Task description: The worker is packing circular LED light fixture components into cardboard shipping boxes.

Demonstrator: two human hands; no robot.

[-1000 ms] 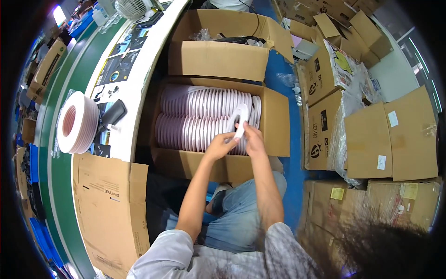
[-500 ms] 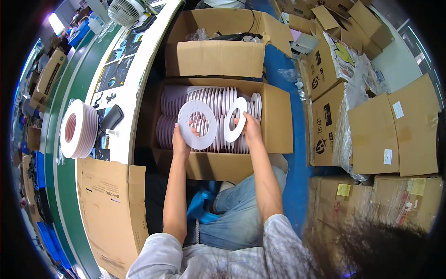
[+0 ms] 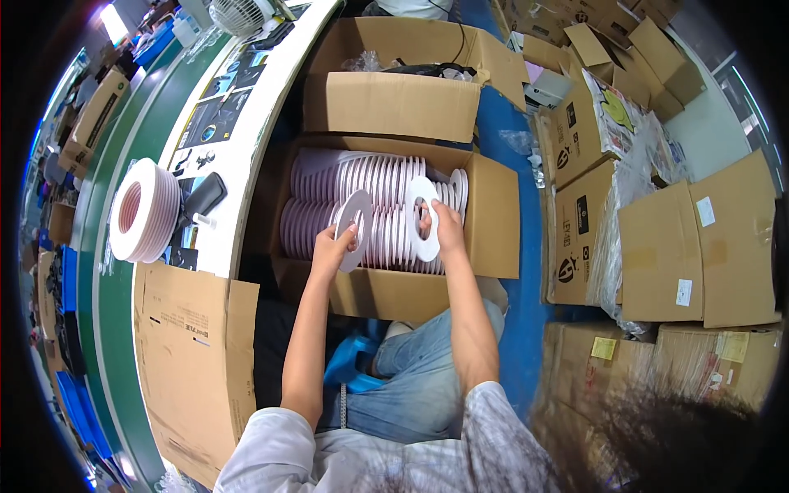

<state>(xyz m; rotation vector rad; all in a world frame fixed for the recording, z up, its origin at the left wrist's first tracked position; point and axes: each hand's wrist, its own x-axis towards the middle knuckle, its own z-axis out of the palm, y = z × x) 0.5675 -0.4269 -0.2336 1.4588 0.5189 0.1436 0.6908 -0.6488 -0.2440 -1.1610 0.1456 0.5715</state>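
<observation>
An open cardboard box (image 3: 403, 294) in front of me holds rows of flat white rings (image 3: 316, 222) standing on edge. My left hand (image 3: 333, 249) is closed on one white ring (image 3: 355, 215), seen nearly edge-on above the rows, thumb on one side and fingers through its hole. My right hand (image 3: 446, 226) grips another white ring (image 3: 417, 197) by its right side, its fingers reaching into the opening. That ring shows more of its flat face. The two rings are apart. Whether either one touches the rings below, I cannot tell.
On the white table at left lie a stack of white rings (image 3: 146, 209), a black device (image 3: 204, 195) and a fan (image 3: 238, 15). A second open box (image 3: 390, 103) stands beyond the first. Stacked cartons (image 3: 583, 230) line the right side. A cardboard sheet (image 3: 185, 361) hangs at the table's near end.
The ring in my left hand has turned from facing me to nearly edge-on. My right hand's ring has turned a little and shifted slightly. The view has tilted a little.
</observation>
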